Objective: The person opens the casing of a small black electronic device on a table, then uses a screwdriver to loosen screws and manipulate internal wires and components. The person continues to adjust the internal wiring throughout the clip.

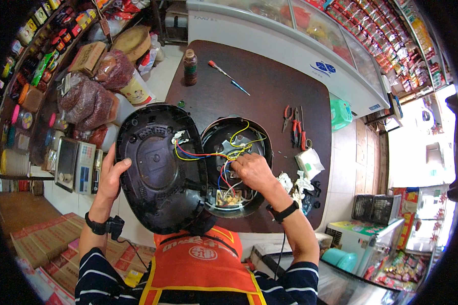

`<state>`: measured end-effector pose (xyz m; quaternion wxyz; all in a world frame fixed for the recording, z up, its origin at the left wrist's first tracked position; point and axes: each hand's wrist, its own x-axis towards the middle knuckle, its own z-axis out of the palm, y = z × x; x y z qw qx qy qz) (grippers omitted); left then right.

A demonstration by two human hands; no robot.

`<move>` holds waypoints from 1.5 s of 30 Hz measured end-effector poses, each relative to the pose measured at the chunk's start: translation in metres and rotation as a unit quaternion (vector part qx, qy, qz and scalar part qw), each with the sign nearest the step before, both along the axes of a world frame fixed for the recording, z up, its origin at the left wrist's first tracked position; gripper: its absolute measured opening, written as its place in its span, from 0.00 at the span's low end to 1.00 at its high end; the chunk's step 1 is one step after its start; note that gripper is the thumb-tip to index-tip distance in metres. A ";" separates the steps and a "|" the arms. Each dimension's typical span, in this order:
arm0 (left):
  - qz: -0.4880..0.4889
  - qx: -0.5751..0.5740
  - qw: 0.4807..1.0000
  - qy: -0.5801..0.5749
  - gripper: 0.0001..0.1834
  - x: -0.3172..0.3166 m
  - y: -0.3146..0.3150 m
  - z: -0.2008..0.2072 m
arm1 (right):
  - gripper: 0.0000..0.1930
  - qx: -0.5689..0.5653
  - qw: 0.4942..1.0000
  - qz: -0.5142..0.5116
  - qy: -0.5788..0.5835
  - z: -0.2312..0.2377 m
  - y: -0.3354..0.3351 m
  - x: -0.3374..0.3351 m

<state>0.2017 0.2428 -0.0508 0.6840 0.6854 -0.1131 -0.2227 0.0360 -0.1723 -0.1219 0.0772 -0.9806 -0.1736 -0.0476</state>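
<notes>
My left hand grips the outer edge of a black plastic base cover, thumb over the rim and fingers behind it. The cover stands tilted beside a round appliance body, open with its inside showing. Red, blue and yellow wires run between the two. Inside the body, my right hand is closed at the bundle of wires; its fingertips are partly hidden. Below that hand sits a small circuit board, with red, blue and white wires near it.
On the dark table stand a brown bottle and a red-handled screwdriver. Pliers and another screwdriver lie at right, near a tissue pack and crumpled tissue. A scale is at left, a freezer behind.
</notes>
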 end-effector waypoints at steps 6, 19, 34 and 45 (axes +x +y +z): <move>0.011 -0.002 1.000 0.000 0.38 -0.002 0.001 -0.002 | 0.04 0.067 0.995 -0.069 -0.020 0.014 -0.011 -0.013; 0.022 0.009 1.000 0.021 0.37 -0.001 0.004 -0.006 | 0.05 0.175 0.908 -0.376 -0.059 0.004 -0.067 -0.131; 0.053 0.003 0.990 0.131 0.37 0.015 0.018 -0.031 | 0.10 0.030 0.833 -0.543 0.102 -0.079 -0.060 -0.208; 0.040 -0.035 0.986 0.158 0.31 0.017 0.023 -0.039 | 0.03 0.132 0.867 -0.480 -0.031 -0.045 -0.022 -0.167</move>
